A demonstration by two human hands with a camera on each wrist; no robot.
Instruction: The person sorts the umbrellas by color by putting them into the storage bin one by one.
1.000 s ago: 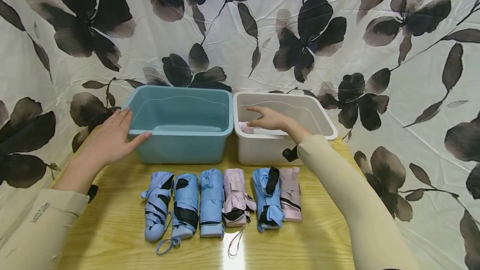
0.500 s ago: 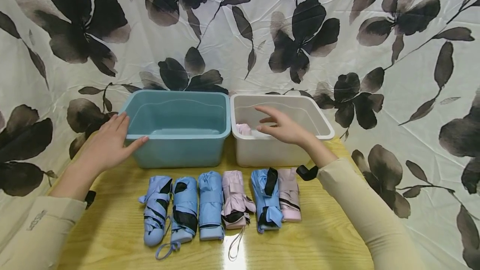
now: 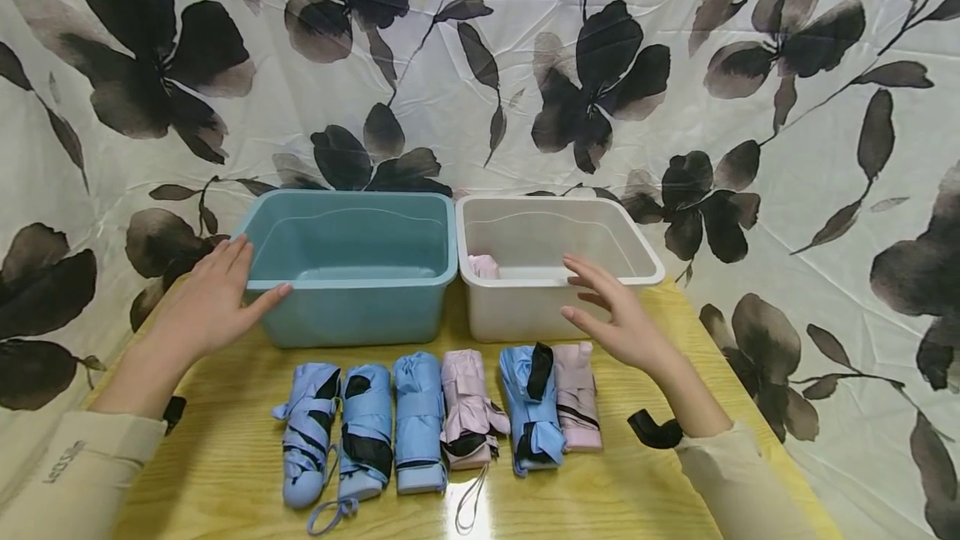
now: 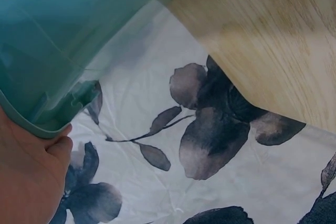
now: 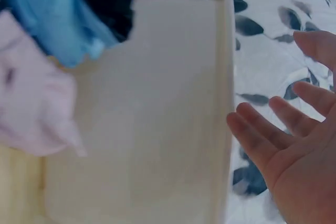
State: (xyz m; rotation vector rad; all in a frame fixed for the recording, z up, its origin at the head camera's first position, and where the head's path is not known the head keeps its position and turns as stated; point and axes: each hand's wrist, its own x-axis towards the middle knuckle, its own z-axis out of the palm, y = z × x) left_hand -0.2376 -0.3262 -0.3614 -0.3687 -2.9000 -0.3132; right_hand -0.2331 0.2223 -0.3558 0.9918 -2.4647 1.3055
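My left hand (image 3: 206,298) rests on the left corner of a teal bin (image 3: 352,315), fingers extended along the rim and thumb at the front edge. The left wrist view shows that hand (image 4: 31,171) against the rim too. My right hand (image 3: 626,327), fingers spread and holding nothing, hovers by the front right of a white bin (image 3: 517,315). Inside the white bin lies a pink bundle (image 3: 483,267). In front of the bins is a row of folded umbrellas: several blue ones, such as the leftmost blue umbrella (image 3: 307,432), plus a pink umbrella (image 3: 467,390) and a dusty-pink umbrella (image 3: 577,398).
The bins stand side by side at the back of a wooden table (image 3: 600,498). A flowered curtain (image 3: 480,65) hangs behind and beside it. Cords trail from some umbrellas, one a blue loop (image 3: 330,517). A black strap (image 3: 654,432) hangs at my right wrist.
My right hand has drawn back out of the white bin, toward me and to the right, leaving the pink bundle inside. The left hand stays on the teal bin.
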